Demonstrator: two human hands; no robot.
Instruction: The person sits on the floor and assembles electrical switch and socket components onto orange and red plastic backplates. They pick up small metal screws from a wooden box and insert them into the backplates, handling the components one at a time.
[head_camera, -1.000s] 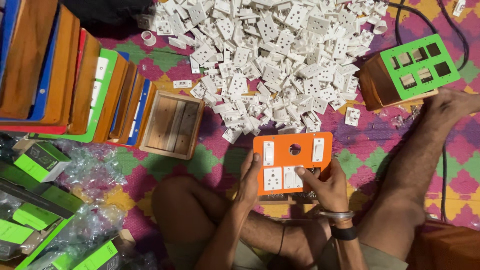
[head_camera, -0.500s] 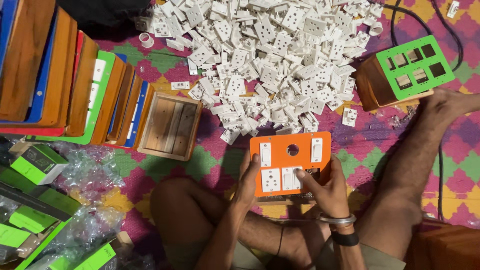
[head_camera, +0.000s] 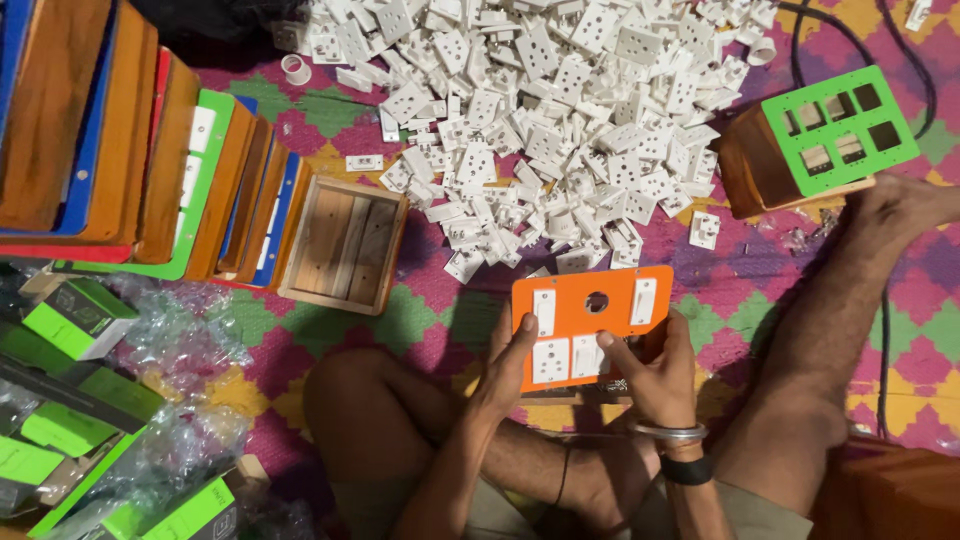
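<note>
Sitting cross-legged on a patterned floor mat (head_camera: 760, 300), the person holds an orange switch plate (head_camera: 590, 325) flat, face up, just above the lap. Its long axis runs left to right across the view, tilted slightly up at the right. The left hand (head_camera: 505, 365) grips the plate's left edge, fingers (head_camera: 522, 330) curled onto its face. The right hand (head_camera: 655, 365) holds the lower right part, thumb pressed on a white socket module (head_camera: 585, 355).

Green and black cartons (head_camera: 75, 315) lie at the lower left amid crumpled clear plastic wrap (head_camera: 175, 335). Upright boards with wood, blue, green and red edges (head_camera: 130, 150) stand at the upper left, an open wooden box (head_camera: 345, 245) beside them. A heap of white socket parts (head_camera: 560, 110) fills the top centre. A wooden box with a green plate (head_camera: 830, 135) sits at the upper right.
</note>
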